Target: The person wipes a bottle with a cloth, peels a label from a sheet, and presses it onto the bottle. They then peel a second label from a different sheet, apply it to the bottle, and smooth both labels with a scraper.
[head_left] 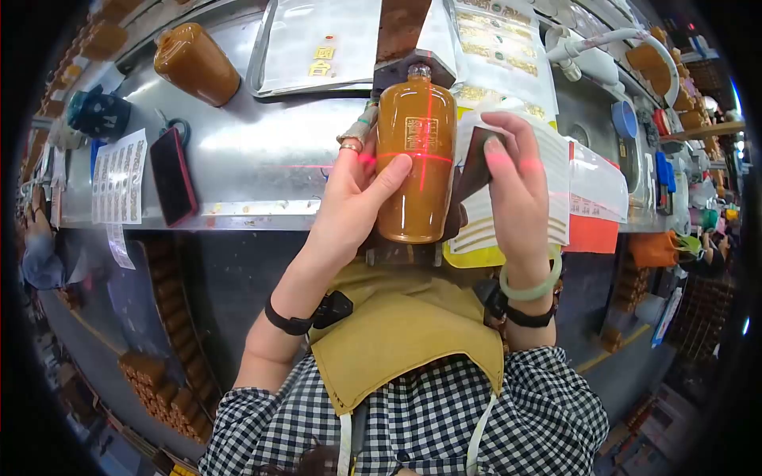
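Note:
A glossy amber-brown bottle [414, 202] lies in front of me with its clear neck pointing away, and a small gold label is on its upper face. Red laser lines cross on it. My left hand [349, 190] grips the bottle's left side, thumb on top; its fingertips are wrapped in tape. In my right hand [516, 170], a dark flat piece [474, 164] is pinched between thumb and fingers, just right of the bottle.
A second brown bottle [198, 65], a red-edged phone [172, 176] and a label sheet [119, 178] are at left. A tray [274, 47] holds gold characters. Label strips [496, 47], a red sheet [591, 236] and a white hose [603, 38] are at right.

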The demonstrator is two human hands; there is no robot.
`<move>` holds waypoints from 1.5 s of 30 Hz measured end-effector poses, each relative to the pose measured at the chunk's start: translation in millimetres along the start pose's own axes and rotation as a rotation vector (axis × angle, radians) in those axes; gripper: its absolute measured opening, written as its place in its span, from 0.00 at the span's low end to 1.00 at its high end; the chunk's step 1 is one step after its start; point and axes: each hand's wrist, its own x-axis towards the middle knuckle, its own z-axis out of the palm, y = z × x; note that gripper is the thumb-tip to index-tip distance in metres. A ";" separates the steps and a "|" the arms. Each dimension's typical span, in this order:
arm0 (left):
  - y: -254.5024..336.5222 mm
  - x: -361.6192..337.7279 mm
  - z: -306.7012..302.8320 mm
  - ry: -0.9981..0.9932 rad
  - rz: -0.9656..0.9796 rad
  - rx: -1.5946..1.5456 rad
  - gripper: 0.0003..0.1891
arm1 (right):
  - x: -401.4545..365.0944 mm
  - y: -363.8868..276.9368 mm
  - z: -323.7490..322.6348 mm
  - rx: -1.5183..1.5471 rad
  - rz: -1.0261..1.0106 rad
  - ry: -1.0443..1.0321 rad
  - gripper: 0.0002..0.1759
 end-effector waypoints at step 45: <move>-2.1 -1.4 -12.1 0.003 -0.065 -0.117 0.27 | -47.4 12.1 13.1 -0.353 -0.092 -0.006 0.12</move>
